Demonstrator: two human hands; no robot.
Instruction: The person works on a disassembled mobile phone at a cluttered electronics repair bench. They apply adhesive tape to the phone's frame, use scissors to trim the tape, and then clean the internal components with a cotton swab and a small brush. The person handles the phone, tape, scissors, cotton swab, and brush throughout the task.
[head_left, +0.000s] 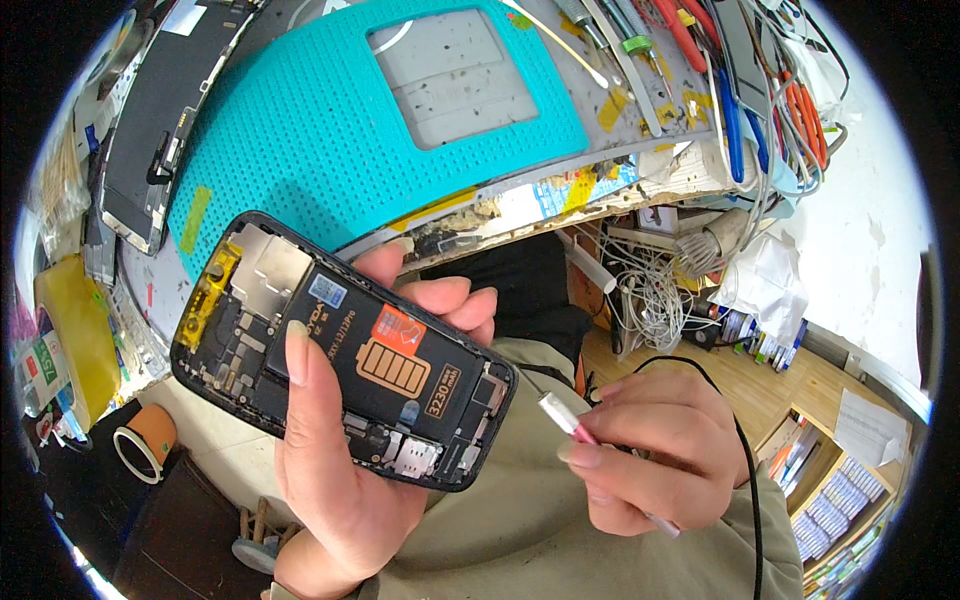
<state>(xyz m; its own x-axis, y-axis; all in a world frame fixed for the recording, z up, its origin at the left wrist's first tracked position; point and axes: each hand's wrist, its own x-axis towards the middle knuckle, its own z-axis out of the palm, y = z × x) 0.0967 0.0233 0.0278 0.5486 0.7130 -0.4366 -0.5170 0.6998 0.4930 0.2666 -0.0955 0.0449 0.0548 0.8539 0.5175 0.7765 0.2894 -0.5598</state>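
Note:
An opened phone (257, 341), its inner parts exposed, lies tilted across my left hand (335, 485). The thumb presses over its battery (345, 372) and the fingers curl round the far edge. The battery is black with an orange label; metal shields and a yellow-topped part (210, 290) sit at the phone's left end. In my right hand (670, 440), pinched between thumb and fingers, is a slim screwdriver (557, 410) with a white and pink handle. Its thin shaft points at the phone's right end; I cannot tell whether the tip touches it.
A teal perforated mat (300, 150) with a rectangular cut-out covers much of the workbench beyond. A detached phone screen (160, 120) lies at left. Pliers (690, 35), tweezers and a cotton swab (560, 40) lie at far right. Tangled cables (655, 300) hang below; a black cord (745, 440) passes my right hand.

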